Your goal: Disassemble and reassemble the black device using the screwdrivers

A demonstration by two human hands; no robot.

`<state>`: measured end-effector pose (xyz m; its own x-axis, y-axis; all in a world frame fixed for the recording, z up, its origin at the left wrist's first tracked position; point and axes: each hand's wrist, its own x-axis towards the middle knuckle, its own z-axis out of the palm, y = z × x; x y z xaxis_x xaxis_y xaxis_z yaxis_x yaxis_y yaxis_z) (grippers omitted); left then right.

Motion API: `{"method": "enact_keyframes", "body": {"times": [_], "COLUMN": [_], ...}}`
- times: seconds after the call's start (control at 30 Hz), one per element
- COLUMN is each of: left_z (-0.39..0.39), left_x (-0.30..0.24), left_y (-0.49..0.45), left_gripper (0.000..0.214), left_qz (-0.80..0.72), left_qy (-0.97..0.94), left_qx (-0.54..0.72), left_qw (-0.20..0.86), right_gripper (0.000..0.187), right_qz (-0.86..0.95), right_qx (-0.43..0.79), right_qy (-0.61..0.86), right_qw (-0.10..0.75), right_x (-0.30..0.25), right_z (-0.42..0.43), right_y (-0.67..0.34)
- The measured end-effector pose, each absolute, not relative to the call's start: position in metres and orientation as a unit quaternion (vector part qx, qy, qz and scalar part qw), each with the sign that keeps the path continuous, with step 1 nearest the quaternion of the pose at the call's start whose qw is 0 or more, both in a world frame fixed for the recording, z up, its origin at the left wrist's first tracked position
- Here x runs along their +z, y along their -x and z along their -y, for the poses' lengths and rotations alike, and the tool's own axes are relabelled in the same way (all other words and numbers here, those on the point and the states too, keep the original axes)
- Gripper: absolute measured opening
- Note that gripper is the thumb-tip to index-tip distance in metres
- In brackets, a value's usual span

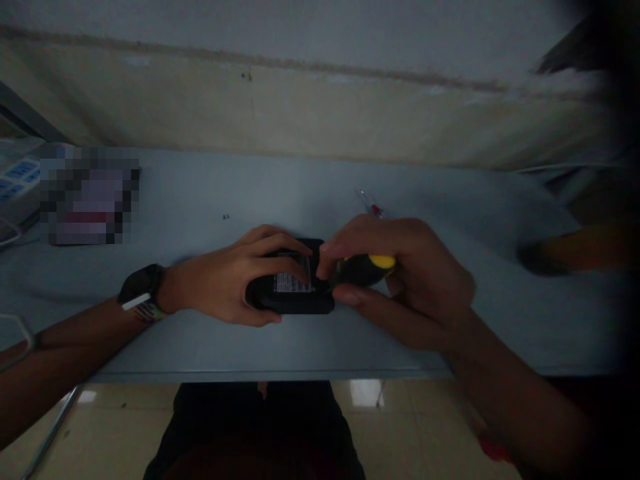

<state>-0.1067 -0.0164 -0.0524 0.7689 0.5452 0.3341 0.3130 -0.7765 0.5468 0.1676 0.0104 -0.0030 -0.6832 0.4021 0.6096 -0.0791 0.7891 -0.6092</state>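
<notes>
A black device with rounded corners and a printed label [293, 283] lies on the grey table. My left hand [235, 277] grips it from the left, fingers over its top and thumb along the near side. In my right hand [405, 280] is a screwdriver with a black and yellow handle [367, 269], held between thumb and fingers. Its tip points at the right part of the device; the exact contact point is hidden in shadow. Just beyond my right hand lies a small thin item with a red part [375, 209], too small to make out.
Tiny dark pieces [226, 217] lie on the table [280, 190] beyond my left hand. A pixelated flat object [95, 203] is at the far left, beside a white and blue package [20, 177]. An orange item with a dark end [575, 253] lies right. A wall stands behind.
</notes>
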Motion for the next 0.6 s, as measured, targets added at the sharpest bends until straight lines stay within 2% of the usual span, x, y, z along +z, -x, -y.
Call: {"method": "enact_keyframes", "body": {"times": [0.07,0.23,0.37,0.47,0.6], "left_z": [0.016,0.017,0.016,0.016,0.017], "left_x": [-0.052,-0.048,-0.048,-0.049,-0.050], "left_y": [0.106,0.104,0.105,0.106,0.106], "left_gripper": [0.059,0.053,0.053,0.054,0.055], "left_qz": [-0.239,-0.261,-0.249,-0.251,-0.254], "left_qy": [-0.910,-0.905,-0.910,-0.911,-0.910], "left_qx": [0.243,0.225,0.225,0.224,0.223], "left_qw": [0.236,0.251,0.243,0.240,0.242], "right_gripper": [0.029,0.023,0.031,0.022,0.015], "right_qz": [0.875,0.885,0.860,0.816,0.807], "right_qx": [0.273,0.184,0.196,0.234,0.255], "right_qy": [0.065,0.141,0.182,0.179,0.176], "right_qw": [0.393,0.404,0.435,0.497,0.502], "right_x": [0.004,0.014,0.013,0.010,0.005], "right_z": [-0.009,0.001,0.003,0.001,-0.004], "right_y": [-0.169,-0.177,-0.173,-0.167,-0.165]}}
